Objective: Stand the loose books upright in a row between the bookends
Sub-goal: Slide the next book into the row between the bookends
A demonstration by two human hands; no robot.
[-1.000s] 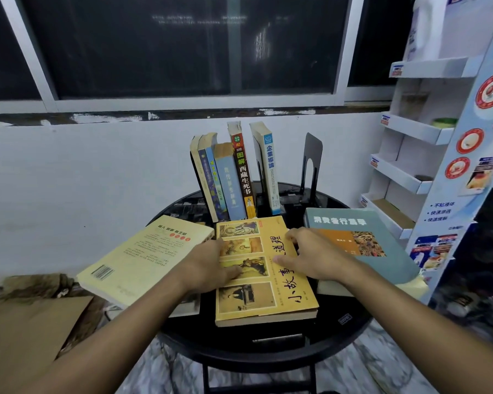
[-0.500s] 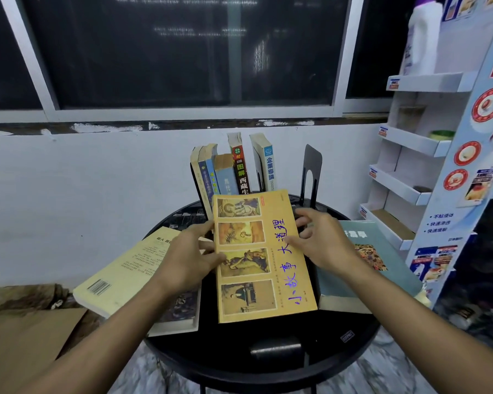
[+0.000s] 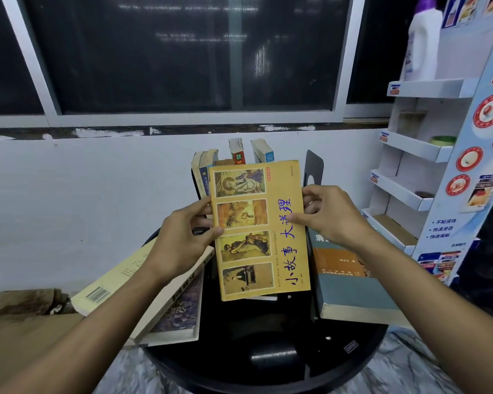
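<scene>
Head view: both hands hold the yellow book [image 3: 261, 231] up off the round black bench [image 3: 268, 362], cover facing the camera. The left hand [image 3: 182, 240] grips its left edge, fingers [image 3: 211, 231] closed on it; the right hand [image 3: 329, 214] pinches the right edge. Behind it stand upright books [image 3: 236, 152], seemingly five, beside a black bookend [image 3: 313, 169]. A pale book [image 3: 120, 277] and a teal book [image 3: 350, 280] lie flat.

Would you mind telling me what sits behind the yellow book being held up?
Behind the yellow paperback book, the tops of upright books and the black metal bookend show above and beside it. Their lower parts, and the gap between them, are covered.
</scene>
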